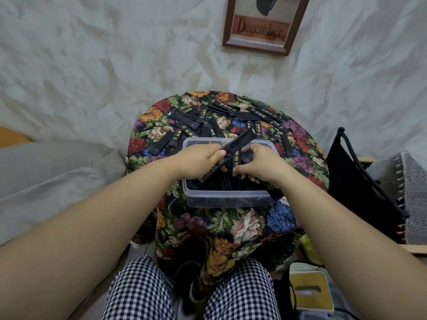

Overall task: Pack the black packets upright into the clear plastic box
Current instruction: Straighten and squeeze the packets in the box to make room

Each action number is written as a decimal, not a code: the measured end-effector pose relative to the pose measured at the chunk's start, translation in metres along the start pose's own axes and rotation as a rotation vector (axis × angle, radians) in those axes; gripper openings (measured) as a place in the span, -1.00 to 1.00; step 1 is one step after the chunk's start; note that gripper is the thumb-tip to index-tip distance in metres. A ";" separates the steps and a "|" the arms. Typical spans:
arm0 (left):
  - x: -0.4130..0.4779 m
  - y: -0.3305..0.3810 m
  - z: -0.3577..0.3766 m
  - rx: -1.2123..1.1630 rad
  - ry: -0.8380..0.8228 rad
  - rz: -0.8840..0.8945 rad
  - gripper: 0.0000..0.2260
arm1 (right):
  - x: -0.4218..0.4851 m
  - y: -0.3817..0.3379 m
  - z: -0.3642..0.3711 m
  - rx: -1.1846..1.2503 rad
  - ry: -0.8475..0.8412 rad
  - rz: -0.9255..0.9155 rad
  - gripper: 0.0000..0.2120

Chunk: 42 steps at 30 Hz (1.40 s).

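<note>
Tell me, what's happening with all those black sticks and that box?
A person is packing thin black packets into a clear plastic box on a round table with a flowered cloth. The left hand grips a bunch of packets slanting over the box, and the right hand has its fingers curled round the standing packets inside. Many more lie loose on the cloth behind the box.

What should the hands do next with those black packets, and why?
Probably stand the tilted bundle down into the clear box: the left hand grips it slanting over the rim, while the right hand is among the standing packets.
</note>
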<state>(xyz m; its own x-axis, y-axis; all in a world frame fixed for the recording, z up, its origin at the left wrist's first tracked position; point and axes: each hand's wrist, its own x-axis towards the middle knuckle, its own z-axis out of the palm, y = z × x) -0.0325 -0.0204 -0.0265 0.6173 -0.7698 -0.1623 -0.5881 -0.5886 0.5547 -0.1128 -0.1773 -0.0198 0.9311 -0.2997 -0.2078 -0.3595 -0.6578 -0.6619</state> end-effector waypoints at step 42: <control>0.004 -0.003 0.000 -0.032 0.021 -0.015 -0.62 | 0.001 0.009 -0.003 -0.003 -0.065 0.084 -0.73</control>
<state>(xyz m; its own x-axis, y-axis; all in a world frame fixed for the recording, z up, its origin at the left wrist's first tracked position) -0.0281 -0.0218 -0.0295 0.6369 -0.7554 -0.1540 -0.5618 -0.5916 0.5783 -0.1149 -0.1858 -0.0243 0.8998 -0.3080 -0.3089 -0.4362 -0.6342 -0.6384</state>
